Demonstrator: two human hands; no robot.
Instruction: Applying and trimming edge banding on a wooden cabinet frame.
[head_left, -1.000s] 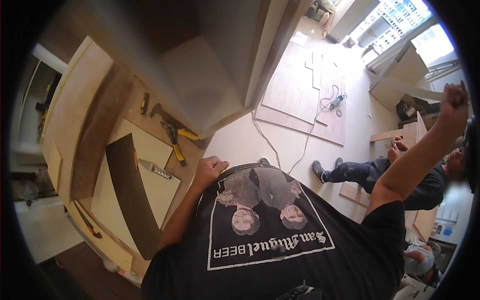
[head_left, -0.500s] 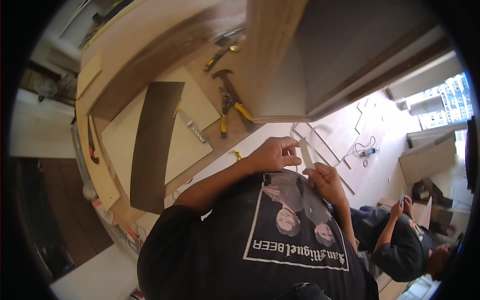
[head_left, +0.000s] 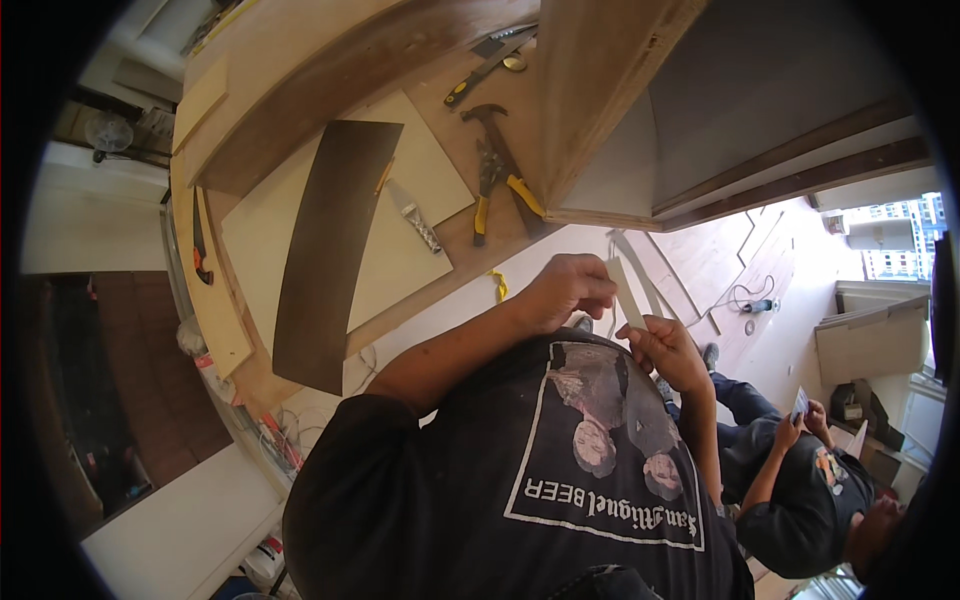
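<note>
Just in front of my black shirt, a narrow pale strip (head_left: 628, 292), flat and thin, stands slanted between my two hands. My right hand (head_left: 668, 352) pinches its lower end between thumb and fingers. The closed fingers of my left hand (head_left: 570, 292) meet the strip's left edge, higher up. What the strip is made of cannot be made out. To the left, a long dark brown panel (head_left: 335, 255) lies over a pale board (head_left: 420, 175) on the wooden bench. A metal tube (head_left: 421, 228) and a yellow pencil (head_left: 384, 175) rest beside the panel.
Yellow-handled pliers (head_left: 490, 190), a hammer (head_left: 490, 125) and a black-and-yellow cutter (head_left: 480, 78) lie by a large wooden cabinet (head_left: 600, 110). An orange-handled tool (head_left: 201, 250) lies at far left. A corded power tool (head_left: 760, 305) is on the floor; another person (head_left: 800, 490) sits at lower right.
My left fingers have closed in against the strip's edge, where they were more spread before. The strip stays in my right hand. The whole view has shifted slightly.
</note>
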